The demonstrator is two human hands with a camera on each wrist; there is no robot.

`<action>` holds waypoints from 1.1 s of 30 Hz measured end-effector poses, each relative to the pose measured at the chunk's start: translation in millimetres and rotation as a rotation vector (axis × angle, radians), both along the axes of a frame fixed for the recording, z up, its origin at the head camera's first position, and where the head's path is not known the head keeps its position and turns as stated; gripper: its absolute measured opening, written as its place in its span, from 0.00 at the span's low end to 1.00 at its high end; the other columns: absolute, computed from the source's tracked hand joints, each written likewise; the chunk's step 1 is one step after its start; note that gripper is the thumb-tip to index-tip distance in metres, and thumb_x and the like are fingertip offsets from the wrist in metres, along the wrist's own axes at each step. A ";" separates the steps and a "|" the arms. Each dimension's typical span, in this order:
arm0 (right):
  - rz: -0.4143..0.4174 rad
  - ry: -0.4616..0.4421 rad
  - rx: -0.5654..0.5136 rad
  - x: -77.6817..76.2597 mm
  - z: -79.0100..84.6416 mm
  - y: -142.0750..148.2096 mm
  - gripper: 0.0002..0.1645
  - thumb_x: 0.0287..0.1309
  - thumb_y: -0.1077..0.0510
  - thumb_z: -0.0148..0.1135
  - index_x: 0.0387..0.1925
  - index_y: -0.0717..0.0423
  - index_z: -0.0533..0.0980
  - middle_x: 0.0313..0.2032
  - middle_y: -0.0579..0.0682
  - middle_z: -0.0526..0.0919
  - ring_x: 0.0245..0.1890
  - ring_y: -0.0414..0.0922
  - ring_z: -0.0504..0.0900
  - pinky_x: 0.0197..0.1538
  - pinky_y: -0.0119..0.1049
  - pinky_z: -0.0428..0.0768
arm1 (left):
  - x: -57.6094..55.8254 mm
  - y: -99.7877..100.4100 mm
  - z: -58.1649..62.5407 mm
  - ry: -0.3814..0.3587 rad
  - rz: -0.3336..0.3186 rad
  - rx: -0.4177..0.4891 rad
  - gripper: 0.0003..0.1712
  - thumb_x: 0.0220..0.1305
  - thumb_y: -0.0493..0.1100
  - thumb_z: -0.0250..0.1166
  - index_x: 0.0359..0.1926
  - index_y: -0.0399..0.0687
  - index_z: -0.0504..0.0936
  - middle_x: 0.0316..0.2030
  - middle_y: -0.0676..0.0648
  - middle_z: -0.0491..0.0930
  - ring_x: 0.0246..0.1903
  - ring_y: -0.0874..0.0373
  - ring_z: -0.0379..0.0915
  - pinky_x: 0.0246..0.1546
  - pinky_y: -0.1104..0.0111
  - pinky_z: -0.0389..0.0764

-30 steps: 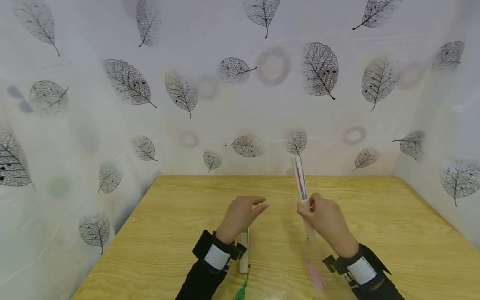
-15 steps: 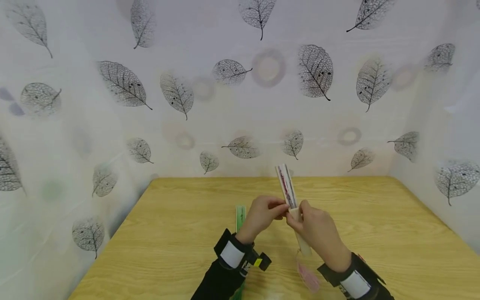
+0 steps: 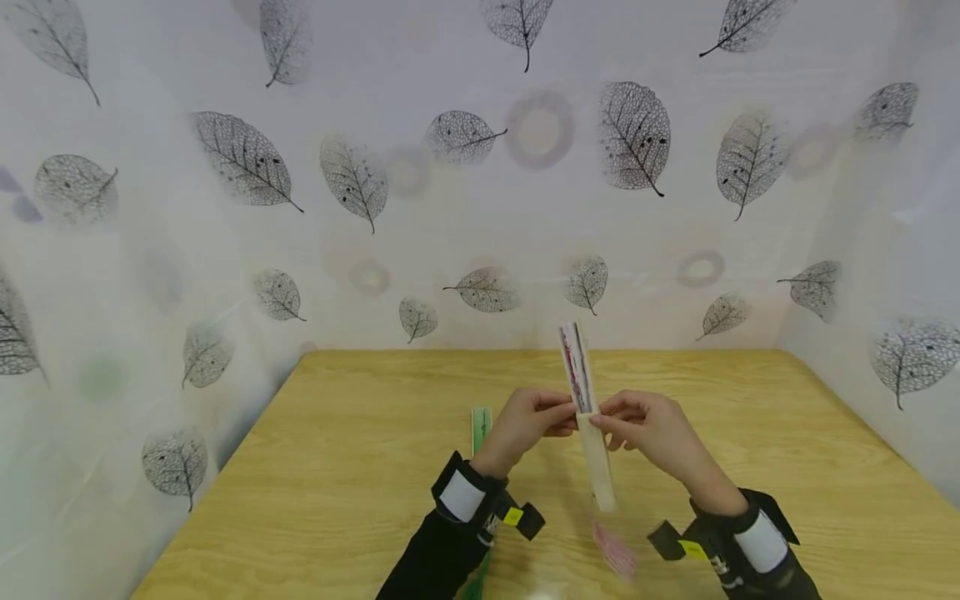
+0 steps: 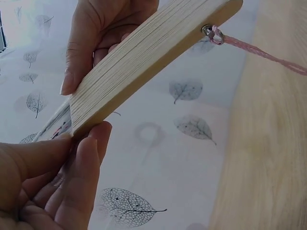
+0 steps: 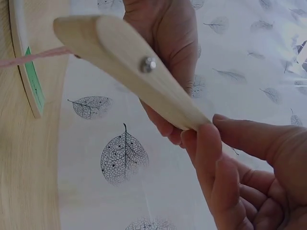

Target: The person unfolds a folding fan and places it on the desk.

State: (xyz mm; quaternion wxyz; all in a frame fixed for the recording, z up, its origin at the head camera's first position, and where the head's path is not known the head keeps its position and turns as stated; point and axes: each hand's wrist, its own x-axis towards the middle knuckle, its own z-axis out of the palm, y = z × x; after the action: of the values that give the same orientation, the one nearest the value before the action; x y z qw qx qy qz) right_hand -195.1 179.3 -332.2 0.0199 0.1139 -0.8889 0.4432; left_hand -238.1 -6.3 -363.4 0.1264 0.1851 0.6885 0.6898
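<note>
A folded folding fan (image 3: 597,467) with pale wooden ribs is held up over the table, tilted, its printed leaf end (image 3: 576,367) pointing away. My left hand (image 3: 525,425) pinches its left side at the middle, where ribs meet leaf. On the opposite side, my right hand (image 3: 656,429) pinches it between thumb and fingers. The left wrist view shows the stacked ribs (image 4: 139,67) edge-on, with a pink cord (image 4: 268,56) looped at the metal rivet. From that end hangs a pink tassel (image 3: 615,550). A second folded fan, green (image 3: 481,427), lies partly hidden behind my left forearm.
A wood-grain table (image 3: 375,467) spreads beneath both hands. Behind it and at its sides hangs a whitish cloth (image 3: 480,208) printed with dark leaf skeletons. Black wrist straps with cameras (image 3: 525,518) jut inward from both wrists.
My left hand has moved right and taken hold of the fan beside my right hand. The fan has shifted left. My right hand has changed from a wrapped grip to a fingertip pinch.
</note>
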 end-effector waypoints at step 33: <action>-0.107 -0.145 -0.255 -10.2 -6.1 2.4 0.24 0.52 0.52 0.66 0.42 0.70 0.79 0.32 0.48 0.86 0.30 0.37 0.82 0.37 0.31 0.83 | 0.7 3.6 -0.1 -0.072 0.088 0.022 0.17 0.55 0.34 0.65 0.47 0.33 0.80 0.42 0.37 0.82 0.37 0.54 0.82 0.38 0.68 0.84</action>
State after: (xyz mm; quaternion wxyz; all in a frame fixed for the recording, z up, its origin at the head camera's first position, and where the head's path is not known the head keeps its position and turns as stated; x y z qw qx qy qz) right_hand -205.3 181.7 -338.2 -0.0067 0.0307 -0.8292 0.5580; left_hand -237.4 -2.7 -363.5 0.1184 0.1311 0.6833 0.7085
